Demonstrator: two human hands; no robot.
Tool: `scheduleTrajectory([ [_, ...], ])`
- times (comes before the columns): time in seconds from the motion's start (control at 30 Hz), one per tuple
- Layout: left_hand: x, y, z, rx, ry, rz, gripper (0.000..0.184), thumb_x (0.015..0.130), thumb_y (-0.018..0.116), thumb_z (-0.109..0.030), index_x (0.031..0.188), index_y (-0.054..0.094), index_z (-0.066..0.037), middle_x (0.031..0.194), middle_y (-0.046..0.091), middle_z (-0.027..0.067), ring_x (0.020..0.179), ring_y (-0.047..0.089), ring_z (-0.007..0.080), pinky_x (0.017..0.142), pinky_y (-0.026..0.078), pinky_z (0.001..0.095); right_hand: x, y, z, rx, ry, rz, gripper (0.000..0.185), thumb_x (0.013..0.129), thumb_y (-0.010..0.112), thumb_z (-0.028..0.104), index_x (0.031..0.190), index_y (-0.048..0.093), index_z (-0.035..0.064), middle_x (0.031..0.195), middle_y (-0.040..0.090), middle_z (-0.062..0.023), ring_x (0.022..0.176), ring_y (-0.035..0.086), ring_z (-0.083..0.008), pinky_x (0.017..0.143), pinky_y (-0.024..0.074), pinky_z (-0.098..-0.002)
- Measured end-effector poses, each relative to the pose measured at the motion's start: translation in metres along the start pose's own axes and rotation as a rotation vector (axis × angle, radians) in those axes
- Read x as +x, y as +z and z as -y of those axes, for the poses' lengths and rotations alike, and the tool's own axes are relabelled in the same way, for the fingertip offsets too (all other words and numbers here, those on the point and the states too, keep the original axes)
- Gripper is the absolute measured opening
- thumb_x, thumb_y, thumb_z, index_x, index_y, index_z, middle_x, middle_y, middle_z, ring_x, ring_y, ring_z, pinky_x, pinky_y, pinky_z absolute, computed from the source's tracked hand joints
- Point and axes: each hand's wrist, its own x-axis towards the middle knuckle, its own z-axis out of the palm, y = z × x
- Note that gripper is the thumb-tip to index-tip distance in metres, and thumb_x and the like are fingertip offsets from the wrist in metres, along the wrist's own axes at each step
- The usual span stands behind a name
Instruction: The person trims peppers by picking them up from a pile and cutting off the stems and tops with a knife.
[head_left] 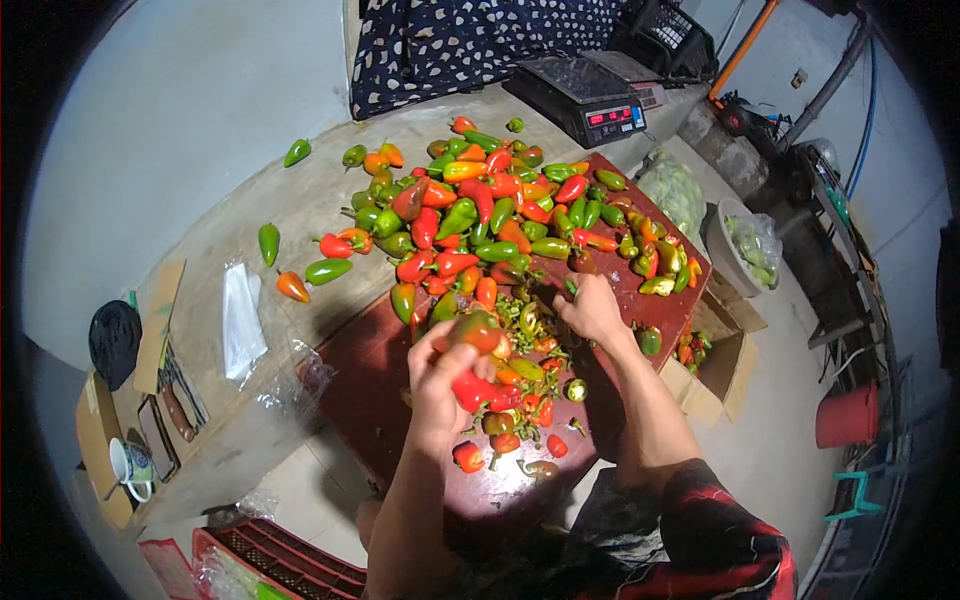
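Note:
My left hand [443,378] is closed around a dark green and red pepper [476,332]. A bright red pepper [478,393] shows at the lower side of the same hand; I cannot tell whether it is held too. My right hand [592,308] is closed, to the right over the red tabletop [360,355]. Something small and green shows at its fingertips, too small to name. Between the hands lie cut stems, pepper tops and small pieces [528,318]. Beyond them spreads a big pile of red, green and orange peppers [480,205].
A scale [590,100] with lit red digits stands at the back. A cardboard box [728,370] with peppers is on the floor at right, near a white tub [740,245] and a full plastic bag [672,195]. Left are plastic bags [243,320], a mug [130,468] and a red crate [285,560].

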Motion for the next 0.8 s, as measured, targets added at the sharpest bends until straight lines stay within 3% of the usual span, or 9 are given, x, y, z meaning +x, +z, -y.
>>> scheduleTrajectory([
  [0.07, 0.007, 0.003, 0.002, -0.389, -0.05, -0.105, 0.05, 0.092, 0.05, -0.049, 0.12, 0.057, -0.008, 0.09, 0.057, 0.0048, 0.072, 0.05, 0.0187, 0.066, 0.041, 0.0354, 0.005, 0.001, -0.005, 0.09, 0.021, -0.001, 0.029, 0.078, 0.071, 0.021, 0.096, 0.067, -0.0009, 0.082, 0.067, -0.0274, 0.086, 0.066, -0.0443, 0.078, 0.0525, -0.0487],
  [0.2, 0.007, -0.002, -0.015, -0.791, -0.041, -0.183, 0.044, 0.09, 0.048, -0.046, 0.111, 0.06, -0.01, 0.089, 0.055, 0.0048, 0.074, 0.05, 0.019, 0.065, 0.04, 0.0344, 0.034, 0.011, 0.024, 0.299, -0.148, -0.165, 0.031, 0.079, 0.072, 0.022, 0.099, 0.066, -0.0019, 0.09, 0.067, -0.0278, 0.092, 0.065, -0.0448, 0.081, 0.0514, -0.0485],
  [0.3, 0.005, -0.004, -0.019, -0.861, -0.081, -0.268, 0.037, 0.085, 0.049, -0.042, 0.104, 0.061, -0.012, 0.093, 0.057, 0.0058, 0.08, 0.052, 0.02, 0.065, 0.041, 0.0342, 0.055, 0.017, 0.043, 0.268, -0.185, -0.095, 0.038, 0.079, 0.075, 0.019, 0.11, 0.062, 0.0018, 0.102, 0.064, -0.0272, 0.098, 0.063, -0.0449, 0.084, 0.0506, -0.049],
  [0.43, 0.01, -0.002, -0.027, -0.82, -0.047, -0.395, 0.032, 0.08, 0.049, -0.039, 0.097, 0.06, -0.014, 0.099, 0.058, 0.0069, 0.087, 0.053, 0.0206, 0.065, 0.043, 0.0344, 0.063, 0.031, 0.058, 0.087, -0.273, -0.168, 0.041, 0.078, 0.077, 0.016, 0.114, 0.061, 0.0045, 0.109, 0.059, -0.026, 0.098, 0.062, -0.0448, 0.085, 0.0509, -0.0505],
  [0.5, 0.011, -0.003, -0.026, -0.83, -0.027, -0.383, 0.034, 0.082, 0.05, -0.04, 0.098, 0.057, -0.012, 0.094, 0.061, 0.0093, 0.079, 0.057, 0.025, 0.064, 0.046, 0.0398, 0.063, 0.036, 0.061, 0.066, -0.14, -0.067, 0.045, 0.08, 0.077, 0.016, 0.12, 0.06, 0.0048, 0.119, 0.053, -0.0235, 0.108, 0.058, -0.0432, 0.091, 0.049, -0.0477],
  [0.6, 0.011, -0.008, -0.016, -0.768, -0.04, -0.26, 0.021, 0.088, 0.054, -0.037, 0.089, 0.056, -0.016, 0.086, 0.06, 0.0068, 0.08, 0.056, 0.0227, 0.064, 0.047, 0.0366, 0.056, 0.034, 0.057, 0.095, -0.152, -0.113, 0.046, 0.078, 0.079, 0.017, 0.119, 0.061, 0.0033, 0.114, 0.058, -0.0218, 0.105, 0.06, -0.0416, 0.09, 0.0492, -0.0462],
  [0.7, 0.012, -0.003, -0.012, -0.711, -0.146, -0.336, 0.019, 0.091, 0.057, -0.033, 0.087, 0.054, -0.015, 0.078, 0.059, 0.0064, 0.073, 0.056, 0.0226, 0.064, 0.048, 0.0367, 0.037, 0.019, 0.047, 0.246, -0.284, -0.184, 0.048, 0.077, 0.082, 0.019, 0.116, 0.061, 0.0011, 0.108, 0.062, -0.0197, 0.102, 0.061, -0.0387, 0.089, 0.0493, -0.0441],
  [0.73, 0.013, -0.003, -0.01, -0.71, -0.149, -0.339, 0.019, 0.091, 0.057, -0.033, 0.087, 0.054, -0.015, 0.078, 0.059, 0.0064, 0.073, 0.056, 0.0226, 0.064, 0.048, 0.0367, 0.021, 0.006, 0.057, 0.348, -0.219, -0.146, 0.049, 0.073, 0.085, 0.018, 0.113, 0.062, -0.0002, 0.105, 0.065, -0.0168, 0.1, 0.062, -0.0333, 0.09, 0.0484, -0.0411],
  [0.8, 0.015, 0.001, 0.0, -0.401, -0.135, -0.292, 0.009, 0.09, 0.058, -0.017, 0.093, 0.054, -0.01, 0.082, 0.063, 0.0083, 0.075, 0.061, 0.0204, 0.068, 0.05, 0.034, -0.001, 0.002, 0.055, 0.419, -0.3, -0.166, 0.048, 0.072, 0.085, 0.016, 0.112, 0.063, 0.0003, 0.104, 0.065, -0.0152, 0.1, 0.062, -0.0305, 0.09, 0.0478, -0.0397],
])
